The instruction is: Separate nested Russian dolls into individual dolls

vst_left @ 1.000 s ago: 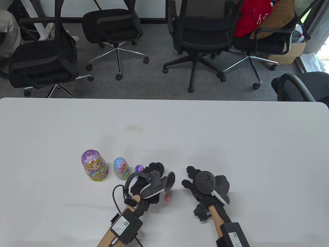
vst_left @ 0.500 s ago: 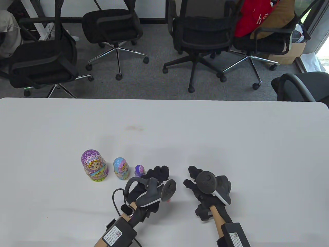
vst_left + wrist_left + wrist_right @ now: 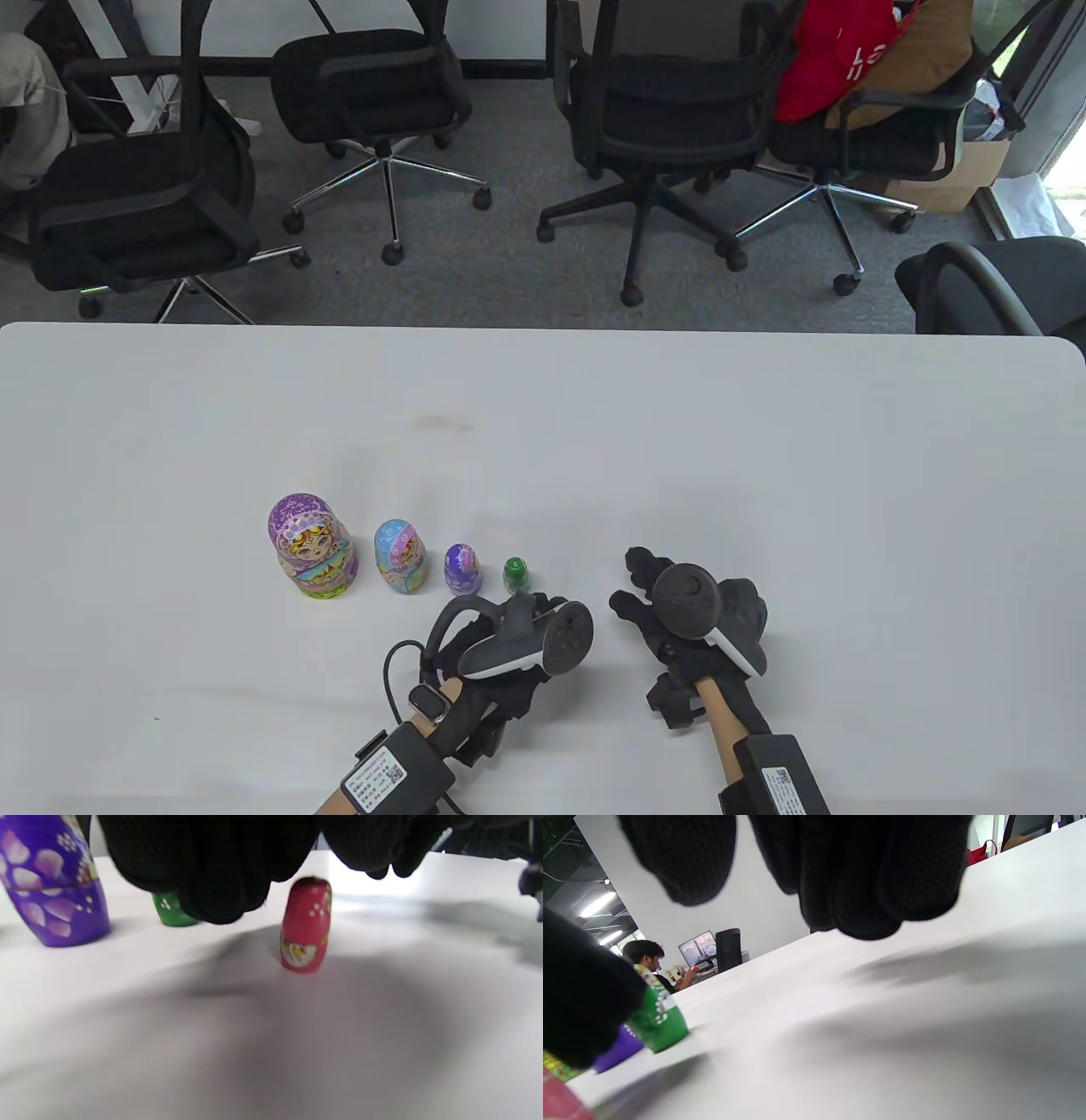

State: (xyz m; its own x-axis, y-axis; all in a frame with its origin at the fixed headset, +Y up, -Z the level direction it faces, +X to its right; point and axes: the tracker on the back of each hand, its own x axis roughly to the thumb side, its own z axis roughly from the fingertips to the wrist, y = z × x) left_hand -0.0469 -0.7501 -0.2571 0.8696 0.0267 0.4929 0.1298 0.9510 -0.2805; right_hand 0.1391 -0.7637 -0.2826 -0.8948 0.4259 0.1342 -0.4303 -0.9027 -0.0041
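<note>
The red doll (image 3: 305,927) stood upright on the table just under the left hand (image 3: 509,649), whose fingers hung loose above it, gripping nothing, while the right hand (image 3: 687,615) rested relaxed and empty farther right.

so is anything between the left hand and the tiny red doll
Nothing visible does. In the left wrist view the small red wooden doll stands upright on the white table, right under the left hand fingertips, with no object between.
</note>
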